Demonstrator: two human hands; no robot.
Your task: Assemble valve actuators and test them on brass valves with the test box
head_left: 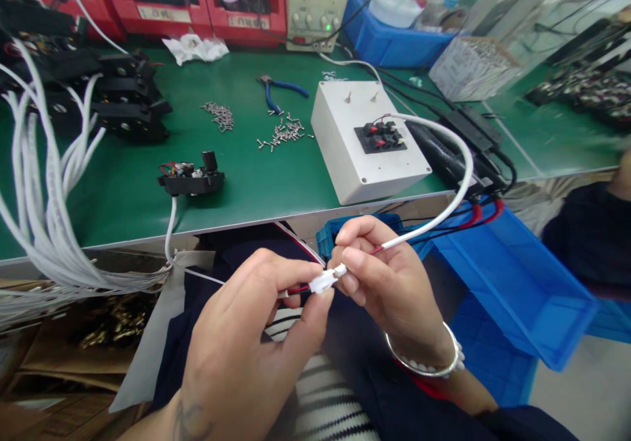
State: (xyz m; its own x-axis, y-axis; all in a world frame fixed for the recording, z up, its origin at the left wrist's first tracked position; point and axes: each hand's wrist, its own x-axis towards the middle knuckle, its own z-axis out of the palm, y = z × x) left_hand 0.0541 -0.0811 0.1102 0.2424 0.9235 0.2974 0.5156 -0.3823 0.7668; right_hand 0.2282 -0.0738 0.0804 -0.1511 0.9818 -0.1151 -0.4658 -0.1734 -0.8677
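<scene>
Just in front of the table edge, my left hand [256, 323] pinches a white plug connector [323, 282] with red and dark wires. Between the fingertips of my right hand [389, 283] is a smaller white connector [340, 270], which meets the left one end to end; whether they are locked together I cannot tell. From the right-hand connector a thick white cable [466, 171] loops up to the terminals on a white box [365, 139]. A thin white cable leads from my left hand toward a small black device [191, 177] with exposed wiring on the table.
Blue-handled cutters [280, 89] lie among small piles of screws [286, 132] on the green table [246, 191]. Black units with bundled white cables [44, 185] crowd the left. A power supply [318, 7] and red bins [162, 7] stand behind. Blue crates [517, 283] sit lower right.
</scene>
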